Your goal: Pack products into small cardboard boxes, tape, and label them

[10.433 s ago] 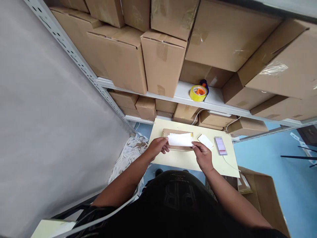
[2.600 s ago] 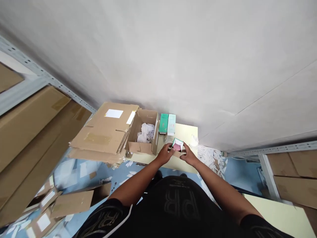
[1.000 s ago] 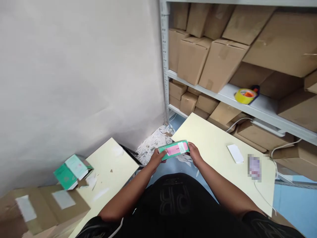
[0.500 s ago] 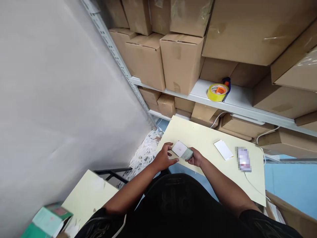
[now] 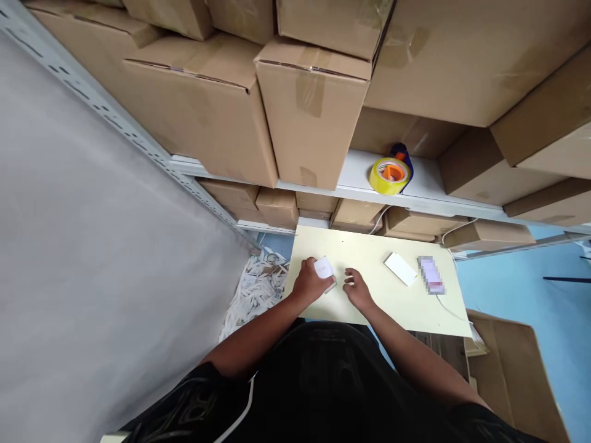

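My left hand (image 5: 308, 283) is closed around a small box (image 5: 324, 269) that shows a pale face, held upright at the near left of the pale yellow table (image 5: 401, 301). My right hand (image 5: 356, 287) hovers just right of the box, fingers loosely curled and apart, holding nothing. A white card (image 5: 400, 269) and a phone (image 5: 430, 275) with a cable lie on the table further right.
Metal shelving behind the table carries many cardboard boxes (image 5: 311, 104) and a yellow tape roll (image 5: 388, 174). A heap of white paper strips (image 5: 256, 289) lies on the blue floor at left. An open carton (image 5: 512, 363) stands at the right. A grey wall (image 5: 92, 277) fills the left.
I have turned from the side table back to the shelf table with the small box. My right hand has let go of it; the left hand alone holds it over the table.
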{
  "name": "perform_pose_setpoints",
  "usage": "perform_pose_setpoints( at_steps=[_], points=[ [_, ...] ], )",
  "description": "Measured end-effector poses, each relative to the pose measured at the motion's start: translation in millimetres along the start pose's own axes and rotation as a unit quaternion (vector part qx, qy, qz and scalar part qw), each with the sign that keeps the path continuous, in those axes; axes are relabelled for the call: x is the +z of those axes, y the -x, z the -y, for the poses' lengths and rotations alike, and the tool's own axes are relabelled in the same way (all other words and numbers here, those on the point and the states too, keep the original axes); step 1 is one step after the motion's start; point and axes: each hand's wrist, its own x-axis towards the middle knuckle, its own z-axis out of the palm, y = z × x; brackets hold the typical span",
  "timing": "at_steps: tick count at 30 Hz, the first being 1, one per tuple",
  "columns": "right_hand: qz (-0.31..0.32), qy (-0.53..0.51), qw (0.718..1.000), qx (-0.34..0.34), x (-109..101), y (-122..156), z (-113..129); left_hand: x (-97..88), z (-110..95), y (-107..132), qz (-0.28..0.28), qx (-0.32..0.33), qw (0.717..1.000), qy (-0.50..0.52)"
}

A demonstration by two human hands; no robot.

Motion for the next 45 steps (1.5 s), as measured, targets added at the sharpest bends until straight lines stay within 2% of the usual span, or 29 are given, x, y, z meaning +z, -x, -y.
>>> perform_pose_setpoints(
  at_steps=[3,8,10,13,14,16,18,22,26,30,34,38,40,45],
  points=[
    [0.044,0.045,0.995,-0.077,4.2,9.1,18.1,8.7,0.5,-10.4,0.031,-0.020,0.998,0.043],
    [0.065,0.056,0.992,-0.092,-9.4,-9.8,32.6,14.3,-3.8,-7.0,0.073,0.000,0.993,0.089],
    [0.077,0.058,0.992,-0.085,-20.3,-15.8,28.6,11.9,-10.6,-1.8,0.079,0.031,0.995,0.047],
    [0.084,0.050,0.991,-0.089,-33.6,-16.2,19.1,7.4,-25.5,3.2,0.037,0.113,0.992,-0.046],
    [0.084,0.047,0.991,-0.094,-36.4,-14.9,16.6,6.2,-30.8,3.3,0.038,0.139,0.987,-0.069],
    [0.082,0.050,0.990,-0.106,-40.0,-12.0,13.5,4.4,-39.9,1.2,0.082,0.172,0.976,-0.102],
    [0.088,0.067,0.987,-0.116,-41.4,-10.3,13.1,3.2,-46.2,-3.0,0.122,0.180,0.968,-0.122],
    [0.116,0.104,0.981,-0.118,-41.8,-11.3,17.9,2.2,-53.9,-12.0,0.129,0.205,0.960,-0.144],
    [0.126,0.121,0.979,-0.106,-44.2,-13.5,27.4,2.0,-63.2,-18.7,0.167,0.211,0.945,-0.187],
    [0.123,0.102,0.982,-0.097,-47.7,-9.8,38.2,1.7,-72.7,-24.3,0.188,0.197,0.945,-0.184],
    [0.111,0.111,0.983,-0.099,-46.9,-3.2,44.9,0.3,-76.3,-30.2,0.227,0.221,0.918,-0.240],
    [0.099,0.151,0.979,-0.092,-42.9,-0.2,48.1,2.2,-79.0,-36.0,0.229,0.234,0.906,-0.268],
    [0.104,0.160,0.977,-0.091,-41.6,0.4,50.0,5.5,-84.5,-37.8,0.241,0.244,0.883,-0.320],
    [0.102,0.182,0.975,-0.081,-45.1,1.9,56.1,12.0,-103.0,-35.7,0.303,0.308,0.772,-0.467]
  ],
)
